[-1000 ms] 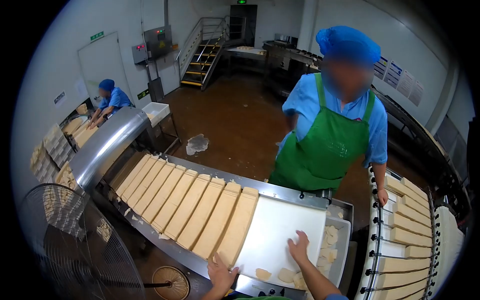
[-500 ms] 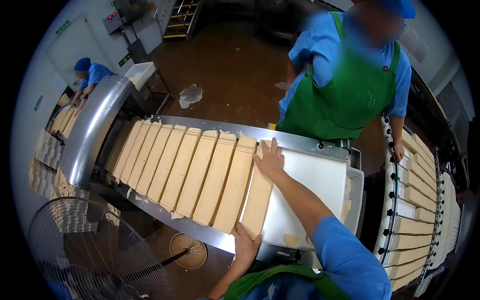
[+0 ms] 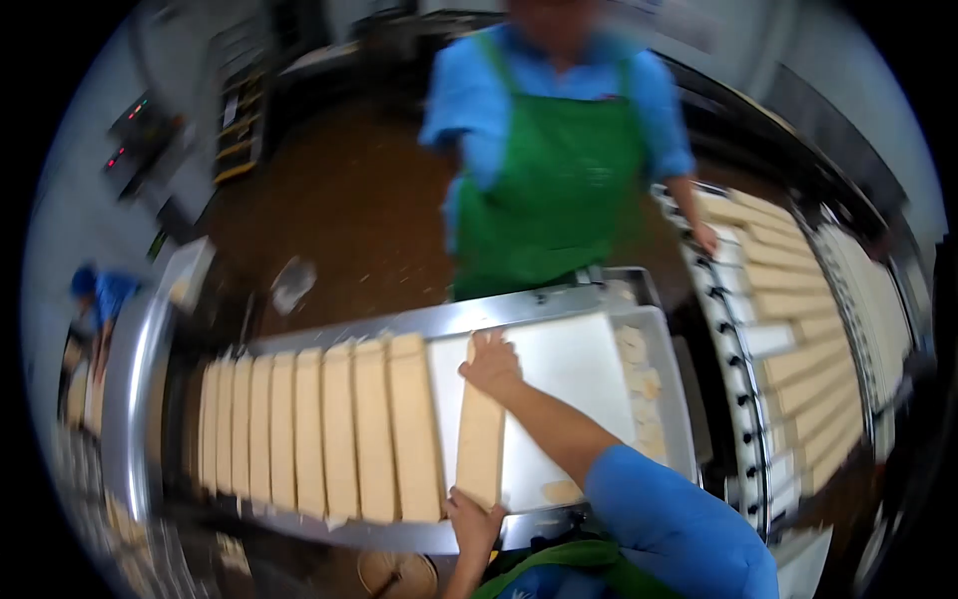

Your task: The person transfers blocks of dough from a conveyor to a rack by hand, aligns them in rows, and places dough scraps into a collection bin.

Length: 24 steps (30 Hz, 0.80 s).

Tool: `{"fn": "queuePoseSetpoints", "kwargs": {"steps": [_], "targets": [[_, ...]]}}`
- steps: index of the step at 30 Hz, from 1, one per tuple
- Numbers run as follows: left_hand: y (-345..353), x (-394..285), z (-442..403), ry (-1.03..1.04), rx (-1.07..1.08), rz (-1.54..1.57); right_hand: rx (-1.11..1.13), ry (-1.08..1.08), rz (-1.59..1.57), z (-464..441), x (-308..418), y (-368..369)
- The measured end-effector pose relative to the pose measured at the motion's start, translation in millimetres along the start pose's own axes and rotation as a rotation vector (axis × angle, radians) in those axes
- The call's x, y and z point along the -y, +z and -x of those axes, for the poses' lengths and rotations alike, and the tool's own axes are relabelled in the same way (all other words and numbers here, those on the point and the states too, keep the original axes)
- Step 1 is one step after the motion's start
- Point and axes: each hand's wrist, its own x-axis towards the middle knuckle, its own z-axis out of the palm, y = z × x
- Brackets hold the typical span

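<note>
A long, pale, layered dough strip [image 3: 480, 439] lies lengthwise away from me on the white belt [image 3: 564, 399]. My left hand [image 3: 476, 521] grips its near end, thumb and fingers on either side. Over its far end my right hand [image 3: 493, 367] is closed, the fingers curled across the top. To the left, several similar dough strips [image 3: 339, 429] lie side by side. A band of bare belt separates the held strip from the nearest of them.
A co-worker in a green apron [image 3: 549, 190] stands across the belt, one hand at a second conveyor [image 3: 733, 349] carrying dough strips. Dough scraps lie in a white tray [image 3: 677, 399] on the right. A metal hood [image 3: 140, 389] covers the belt's left end. A dough scrap [image 3: 562, 491] lies near the edge.
Both hands and the dough strip have shifted right relative to the row, and the gap beside it has widened. My view has turned, and the co-worker appears further left.
</note>
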Motion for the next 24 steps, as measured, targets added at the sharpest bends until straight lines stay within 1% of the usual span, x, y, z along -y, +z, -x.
{"fn": "queuePoseSetpoints", "kwargs": {"steps": [2, 4, 5, 6, 7, 8, 10, 11, 12, 14, 15, 16, 17, 18, 20, 21, 22, 24], "targets": [[0.0, -17.4, -1.2, 0.022, 0.114, 0.006, 0.086, 0.164, -0.156, 11.1, -39.1, -30.1], [7.1, -31.7, -3.4, 0.135, 0.207, -0.023, 0.0, 0.312, -0.212, 22.6, -77.4, -41.4], [3.9, -48.4, -2.2, 0.139, 0.311, -0.041, -0.015, 0.37, -0.23, 29.9, -94.2, -43.4], [6.0, -62.0, -1.5, 0.136, 0.399, -0.058, -0.037, 0.328, -0.163, 34.7, -108.4, -46.2], [18.9, -63.9, -1.6, 0.173, 0.386, -0.108, -0.055, 0.275, -0.095, 39.8, -122.8, -47.9], [31.5, -62.8, -2.9, 0.197, 0.394, -0.122, -0.07, 0.296, -0.109, 44.5, -134.5, -49.3], [55.2, -65.5, -3.4, 0.205, 0.231, -0.082, -0.099, 0.45, -0.349, 50.2, -159.8, -42.9], [62.5, -68.6, -1.5, 0.267, 0.175, -0.015, -0.211, 0.472, -0.4, 52.4, -178.2, -32.4], [68.1, -79.7, -0.5, 0.283, 0.173, -0.022, -0.278, 0.549, -0.465, 61.9, -193.2, -35.4], [78.4, -104.4, 3.7, 0.364, 0.041, -0.031, -0.371, 0.575, -0.626, 80.8, -238.6, -39.4], [84.7, -117.5, 4.5, 0.373, 0.035, -0.037, -0.455, 0.594, -0.693, 96.1, -255.7, -51.3], [91.9, -132.3, 5.1, 0.425, 0.018, -0.011, -0.538, 0.608, -0.76, 111.7, -271.8, -66.4], [99.9, -149.0, 5.2, 0.475, -0.001, 0.018, -0.606, 0.646, -0.746, 119.1, -292.2, -76.1], [107.3, -165.5, 6.6, 0.479, -0.01, 0.014, -0.671, 0.688, -0.731, 126.7, -313.8, -83.2], [124.4, -203.3, 9.8, 0.564, 0.041, 0.16, -0.824, 0.685, -0.779, 136.1, -366.0, -95.0], [134.3, -225.5, 9.0, 0.567, 0.025, 0.164, -0.864, 0.698, -0.808, 140.9, -388.7, -108.5], [142.6, -245.0, 10.6, 0.64, 0.015, 0.183, -0.894, 0.718, -0.839, 147.6, -409.8, -118.9], [159.9, -279.9, 16.3, 0.78, 0.004, 0.215, -0.869, 0.716, -0.894, 151.9, -460.7, -133.6]]}}
